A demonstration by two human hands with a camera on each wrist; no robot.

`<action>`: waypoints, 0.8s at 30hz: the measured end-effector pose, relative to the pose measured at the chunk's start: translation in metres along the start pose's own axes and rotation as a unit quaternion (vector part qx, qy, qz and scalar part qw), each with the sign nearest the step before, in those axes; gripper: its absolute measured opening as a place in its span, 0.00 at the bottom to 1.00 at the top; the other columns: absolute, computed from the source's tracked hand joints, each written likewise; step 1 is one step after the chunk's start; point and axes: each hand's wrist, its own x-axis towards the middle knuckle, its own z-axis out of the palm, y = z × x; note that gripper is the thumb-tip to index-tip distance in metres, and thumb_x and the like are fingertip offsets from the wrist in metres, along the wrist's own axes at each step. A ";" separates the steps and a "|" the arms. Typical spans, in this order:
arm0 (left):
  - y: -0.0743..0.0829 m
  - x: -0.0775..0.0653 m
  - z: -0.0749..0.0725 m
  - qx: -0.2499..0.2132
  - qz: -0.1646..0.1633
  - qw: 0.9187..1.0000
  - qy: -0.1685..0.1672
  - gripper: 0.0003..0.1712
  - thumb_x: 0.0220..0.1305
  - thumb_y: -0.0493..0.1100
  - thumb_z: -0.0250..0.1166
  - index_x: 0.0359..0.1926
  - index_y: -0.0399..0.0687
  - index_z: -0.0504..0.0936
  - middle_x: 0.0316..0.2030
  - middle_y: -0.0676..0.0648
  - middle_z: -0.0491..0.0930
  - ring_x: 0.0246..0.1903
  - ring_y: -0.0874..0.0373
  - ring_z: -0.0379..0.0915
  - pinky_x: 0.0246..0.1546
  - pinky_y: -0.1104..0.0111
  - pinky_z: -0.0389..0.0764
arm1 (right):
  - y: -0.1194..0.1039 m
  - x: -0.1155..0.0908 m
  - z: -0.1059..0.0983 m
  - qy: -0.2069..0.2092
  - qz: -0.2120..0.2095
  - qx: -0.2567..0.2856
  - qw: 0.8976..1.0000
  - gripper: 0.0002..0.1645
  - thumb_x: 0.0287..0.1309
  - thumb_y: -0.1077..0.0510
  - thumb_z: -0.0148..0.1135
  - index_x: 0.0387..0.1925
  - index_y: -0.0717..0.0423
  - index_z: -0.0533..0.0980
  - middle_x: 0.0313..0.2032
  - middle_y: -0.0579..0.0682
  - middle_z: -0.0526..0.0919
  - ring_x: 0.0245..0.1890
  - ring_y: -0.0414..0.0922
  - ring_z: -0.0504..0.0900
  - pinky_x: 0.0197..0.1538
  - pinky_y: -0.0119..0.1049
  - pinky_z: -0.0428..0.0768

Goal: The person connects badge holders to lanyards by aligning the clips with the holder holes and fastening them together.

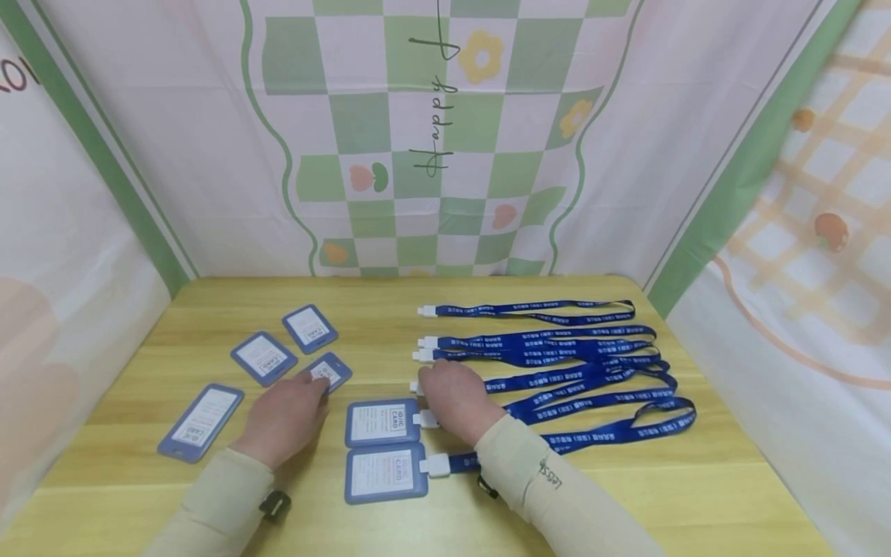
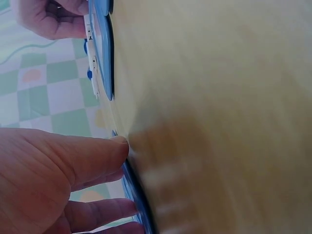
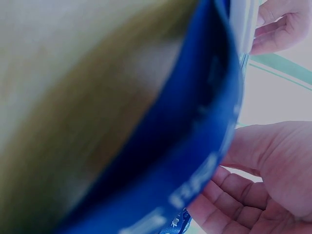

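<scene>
My left hand (image 1: pixel 287 418) pinches a blue ID card holder (image 1: pixel 332 371) at the table's left-middle, thumb and fingers at its edges. That holder shows as a thin dark edge (image 2: pixel 141 200) beside the fingertips in the left wrist view. Over the row of blue lanyards, my right hand (image 1: pixel 455 398) grips one lanyard (image 1: pixel 518 382) close to its white clip (image 1: pixel 414 386). A blue strap (image 3: pixel 195 151) loops large before the right wrist camera and hides the thumb tip. Two card holders (image 1: pixel 386 473) lie between the hands, with white clips (image 1: pixel 436 465) at their right ends.
Three more card holders lie loose on the left: one at the back (image 1: pixel 309 329), one beside it (image 1: pixel 264 358) and one nearer (image 1: pixel 200 423). Several lanyards (image 1: pixel 543 342) stretch rightward, some overlapping. A checked curtain (image 1: pixel 445 216) hangs behind the wooden table (image 1: pixel 376 302).
</scene>
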 end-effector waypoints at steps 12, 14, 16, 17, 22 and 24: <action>0.003 0.001 -0.001 0.000 0.009 1.000 -0.013 0.20 0.67 0.41 0.69 0.58 0.41 0.83 0.56 0.33 0.84 0.50 0.35 0.83 0.52 0.42 0.85 | 0.000 -0.001 0.000 0.004 -0.003 0.001 1.000 0.09 0.67 0.58 0.69 0.47 0.54 0.83 0.39 0.52 0.86 0.36 0.45 0.83 0.42 0.39 0.89; 0.003 0.001 -0.002 0.000 0.011 1.000 -0.012 0.18 0.67 0.41 0.69 0.57 0.41 0.84 0.56 0.34 0.85 0.50 0.35 0.84 0.51 0.43 0.86 | 0.000 0.000 0.001 0.004 -0.002 0.002 1.000 0.09 0.67 0.58 0.69 0.47 0.54 0.83 0.39 0.52 0.86 0.36 0.45 0.84 0.42 0.39 0.89; 0.003 0.001 -0.002 -0.001 0.015 1.000 -0.009 0.17 0.67 0.40 0.69 0.55 0.42 0.84 0.54 0.35 0.85 0.47 0.36 0.84 0.49 0.44 0.87 | 0.000 0.000 0.001 0.006 -0.002 0.003 1.000 0.09 0.67 0.58 0.69 0.47 0.54 0.83 0.39 0.52 0.86 0.36 0.45 0.84 0.42 0.39 0.89; 0.004 0.002 -0.002 0.000 0.017 1.000 -0.007 0.16 0.66 0.40 0.69 0.54 0.42 0.84 0.53 0.35 0.86 0.46 0.37 0.84 0.48 0.44 0.87 | 0.000 0.000 0.001 0.007 -0.002 0.003 1.000 0.09 0.67 0.58 0.69 0.47 0.54 0.83 0.39 0.52 0.86 0.36 0.45 0.84 0.42 0.39 0.89; 0.004 0.002 -0.002 0.001 0.024 1.000 0.000 0.15 0.66 0.39 0.70 0.52 0.42 0.85 0.51 0.36 0.87 0.44 0.38 0.85 0.46 0.45 0.87 | 0.000 0.000 0.001 0.007 -0.001 0.003 1.000 0.09 0.67 0.58 0.69 0.47 0.54 0.82 0.39 0.52 0.86 0.36 0.45 0.83 0.42 0.39 0.89; 0.004 0.002 -0.002 0.002 0.026 1.000 0.002 0.14 0.65 0.39 0.70 0.51 0.43 0.85 0.50 0.37 0.87 0.43 0.39 0.85 0.44 0.46 0.88 | 0.000 0.000 0.002 0.006 -0.001 0.003 1.000 0.10 0.67 0.58 0.69 0.48 0.54 0.82 0.39 0.52 0.86 0.36 0.45 0.83 0.42 0.39 0.89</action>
